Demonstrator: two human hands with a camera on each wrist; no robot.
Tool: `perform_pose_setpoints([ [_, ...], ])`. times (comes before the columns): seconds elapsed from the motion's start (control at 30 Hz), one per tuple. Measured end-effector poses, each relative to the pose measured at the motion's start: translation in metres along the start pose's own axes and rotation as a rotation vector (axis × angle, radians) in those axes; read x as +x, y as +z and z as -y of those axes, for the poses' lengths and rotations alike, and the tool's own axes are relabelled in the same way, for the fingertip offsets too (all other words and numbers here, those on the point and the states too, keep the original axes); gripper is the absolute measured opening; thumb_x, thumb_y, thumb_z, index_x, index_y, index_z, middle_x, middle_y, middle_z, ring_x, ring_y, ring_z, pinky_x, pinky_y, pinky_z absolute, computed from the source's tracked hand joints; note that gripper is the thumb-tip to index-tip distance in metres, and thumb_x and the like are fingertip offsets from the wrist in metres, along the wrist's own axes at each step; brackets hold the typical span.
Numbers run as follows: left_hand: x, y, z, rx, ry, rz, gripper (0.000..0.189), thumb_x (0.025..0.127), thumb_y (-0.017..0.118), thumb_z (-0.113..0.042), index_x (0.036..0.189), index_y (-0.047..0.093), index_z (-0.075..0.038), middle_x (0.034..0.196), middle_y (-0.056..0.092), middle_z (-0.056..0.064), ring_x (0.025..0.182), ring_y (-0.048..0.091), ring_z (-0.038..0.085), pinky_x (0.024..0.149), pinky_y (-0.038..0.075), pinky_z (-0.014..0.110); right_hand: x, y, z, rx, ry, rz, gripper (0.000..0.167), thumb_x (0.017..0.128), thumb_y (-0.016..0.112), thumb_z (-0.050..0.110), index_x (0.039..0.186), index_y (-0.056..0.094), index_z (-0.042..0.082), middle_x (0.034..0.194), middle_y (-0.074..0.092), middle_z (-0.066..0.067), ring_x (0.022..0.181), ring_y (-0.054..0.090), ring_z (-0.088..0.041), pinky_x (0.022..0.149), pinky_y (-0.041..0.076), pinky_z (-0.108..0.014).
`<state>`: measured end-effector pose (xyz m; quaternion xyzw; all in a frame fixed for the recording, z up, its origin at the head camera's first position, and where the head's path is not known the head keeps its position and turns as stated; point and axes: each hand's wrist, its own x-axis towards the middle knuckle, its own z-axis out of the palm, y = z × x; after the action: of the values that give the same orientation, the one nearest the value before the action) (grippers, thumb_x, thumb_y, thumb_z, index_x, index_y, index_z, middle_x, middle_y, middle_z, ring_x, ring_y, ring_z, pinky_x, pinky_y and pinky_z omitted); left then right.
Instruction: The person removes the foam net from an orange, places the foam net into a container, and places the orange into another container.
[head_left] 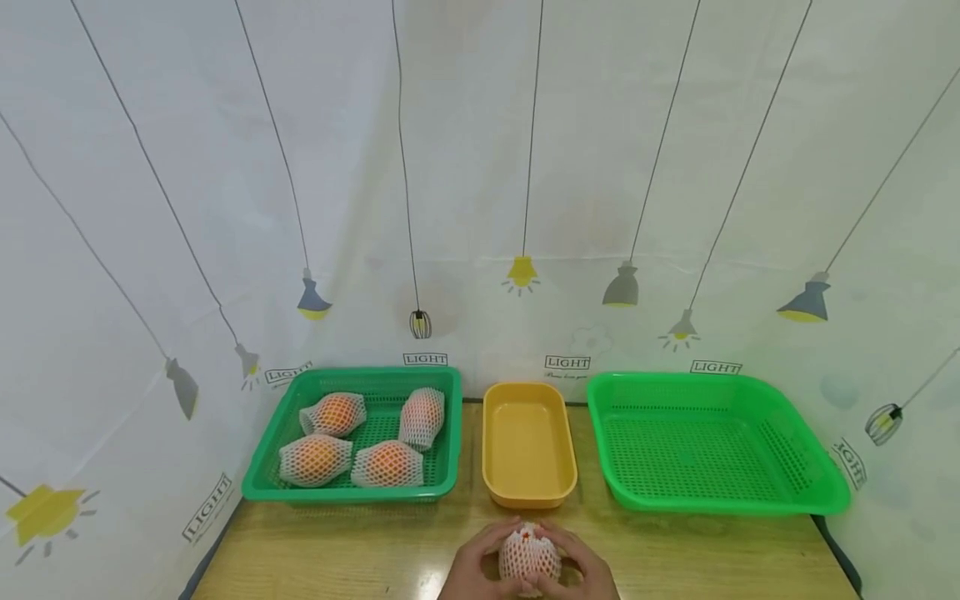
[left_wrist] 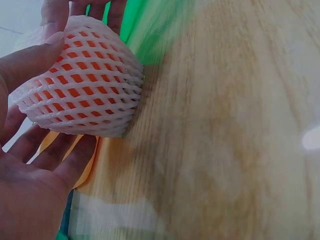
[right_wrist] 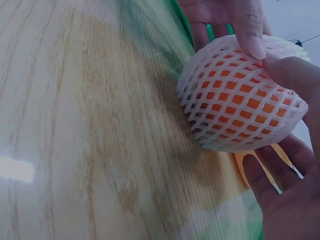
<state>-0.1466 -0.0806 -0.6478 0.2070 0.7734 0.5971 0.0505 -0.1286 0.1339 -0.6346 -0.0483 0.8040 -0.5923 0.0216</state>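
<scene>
A round orange-red fruit (head_left: 529,557) in a white foam net sits between both hands at the front of the table. My left hand (head_left: 477,565) grips it from the left, thumb over the near side and fingers curled round the netting. From the right, my right hand (head_left: 587,568) holds the same fruit, its thumb close to the other thumb. In the left wrist view the net (left_wrist: 87,82) covers the fruit's side, and orange-red skin shows through the mesh. In the right wrist view the fingers (right_wrist: 257,175) of the right hand bend around the fruit.
A dark green basket (head_left: 348,494) at the left holds several foam-netted fruits (head_left: 388,464). Behind the hands stands a yellow-orange tray (head_left: 529,450). At the right is a bright green basket (head_left: 712,505). All stand on a wooden table (head_left: 337,554) before a lamp-printed backdrop (head_left: 480,167).
</scene>
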Motion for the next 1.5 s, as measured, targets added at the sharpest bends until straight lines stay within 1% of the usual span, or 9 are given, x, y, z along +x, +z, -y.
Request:
perform_pose_setpoints([
  [0.2,0.001,0.000,0.000,-0.014,-0.005,-0.061,0.057,0.085,0.085,-0.035,0.137,0.067,-0.018,0.142,0.064,0.007,0.132,0.059,0.015,0.105,0.046,0.023,0.001,-0.001,0.003,-0.010,0.014,-0.018,0.044,0.079,0.089,0.034,0.121,0.075,0.032,0.140,0.066,0.001,0.121,0.062,-0.002,0.091,0.055,-0.024],
  [0.4,0.001,-0.001,-0.004,-0.110,-0.016,-0.081,0.047,0.086,0.084,-0.024,0.129,0.071,-0.011,0.139,0.065,0.013,0.126,0.062,0.011,0.099,0.054,0.027,0.004,0.003,0.006,-0.038,-0.030,-0.085,0.036,0.078,0.089,0.033,0.113,0.079,0.032,0.128,0.072,0.011,0.118,0.064,-0.001,0.094,0.052,-0.020],
  [0.6,0.001,0.000,-0.006,-0.152,-0.013,-0.095,0.038,0.085,0.085,-0.015,0.121,0.074,-0.010,0.136,0.067,0.013,0.124,0.064,0.015,0.099,0.055,0.029,0.006,0.010,0.007,-0.016,-0.147,-0.175,0.024,0.077,0.089,0.018,0.098,0.083,0.027,0.110,0.078,0.009,0.106,0.068,-0.002,0.089,0.054,-0.018],
  [0.87,0.002,0.003,-0.005,-0.108,0.048,-0.150,0.028,0.083,0.086,-0.015,0.110,0.078,-0.015,0.127,0.072,0.012,0.117,0.069,0.017,0.094,0.058,0.030,0.008,0.016,0.004,-0.033,-0.334,-0.264,0.029,0.073,0.086,-0.001,0.095,0.082,0.018,0.097,0.080,0.002,0.097,0.068,-0.001,0.082,0.053,-0.011],
  [0.97,0.002,0.003,-0.004,-0.072,0.071,-0.168,0.026,0.082,0.087,-0.020,0.107,0.079,-0.016,0.123,0.074,0.010,0.114,0.069,0.017,0.094,0.057,0.027,0.007,0.018,0.004,-0.039,-0.364,-0.282,0.032,0.072,0.084,-0.006,0.095,0.081,0.016,0.093,0.079,0.001,0.093,0.068,-0.001,0.078,0.054,-0.012],
  [1.07,0.002,0.004,-0.005,-0.053,0.082,-0.196,0.025,0.079,0.089,-0.022,0.102,0.080,-0.017,0.118,0.076,0.008,0.111,0.070,0.016,0.094,0.056,0.025,0.005,0.020,0.007,-0.058,-0.349,-0.305,0.033,0.072,0.084,-0.008,0.093,0.081,0.017,0.089,0.076,0.002,0.088,0.067,0.001,0.072,0.054,-0.015],
  [1.27,0.003,0.006,-0.006,-0.074,0.057,-0.245,0.025,0.074,0.092,-0.017,0.097,0.081,-0.016,0.109,0.078,0.006,0.106,0.070,0.019,0.091,0.055,0.024,0.002,0.021,0.011,-0.058,-0.194,-0.310,0.030,0.075,0.082,-0.007,0.092,0.082,0.019,0.087,0.073,0.007,0.082,0.064,0.003,0.069,0.056,-0.022],
  [1.37,0.004,0.007,-0.005,-0.085,0.049,-0.244,0.025,0.075,0.091,-0.017,0.099,0.082,-0.016,0.108,0.078,0.007,0.105,0.069,0.018,0.091,0.054,0.024,0.001,0.020,0.009,-0.038,-0.153,-0.287,0.030,0.077,0.080,-0.006,0.094,0.082,0.019,0.087,0.073,0.009,0.082,0.063,0.003,0.070,0.056,-0.024],
  [1.5,0.004,0.008,-0.002,-0.044,0.092,-0.217,0.031,0.078,0.090,-0.022,0.107,0.080,-0.018,0.113,0.077,0.003,0.108,0.067,0.015,0.093,0.053,0.025,0.004,0.014,-0.001,-0.074,-0.306,-0.219,0.033,0.079,0.086,0.006,0.109,0.080,0.019,0.105,0.078,0.005,0.097,0.063,-0.002,0.082,0.053,-0.022],
])
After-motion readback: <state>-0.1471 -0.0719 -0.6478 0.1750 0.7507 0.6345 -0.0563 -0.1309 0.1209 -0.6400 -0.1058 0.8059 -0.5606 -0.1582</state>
